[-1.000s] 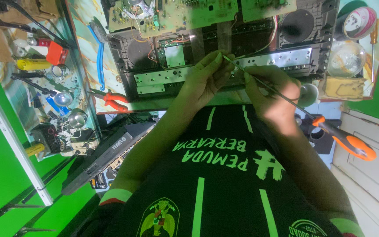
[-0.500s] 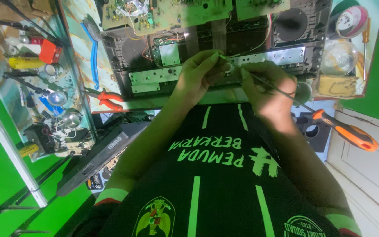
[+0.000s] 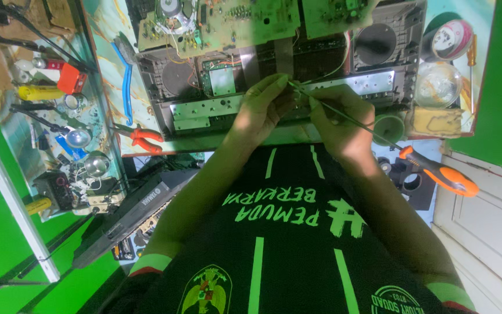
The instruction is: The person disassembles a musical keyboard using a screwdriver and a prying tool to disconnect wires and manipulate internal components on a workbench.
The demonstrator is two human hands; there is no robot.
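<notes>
Slim steel screwdriver (image 3: 373, 131), orange handle

An electronics repair workshop: bare circuit boards (image 3: 222, 23), pliers (image 3: 143, 139) and a cluttered bench (image 3: 103, 35).

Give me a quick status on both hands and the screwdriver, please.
Right hand grips the long screwdriver, tip at the metal strip of the opened player. Left hand pinches at the tip. Nothing in the way.

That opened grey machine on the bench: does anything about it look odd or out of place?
The grey device lies open, green circuit boards tipped back over it with loose wires. Nothing looks spilled or broken.
</notes>
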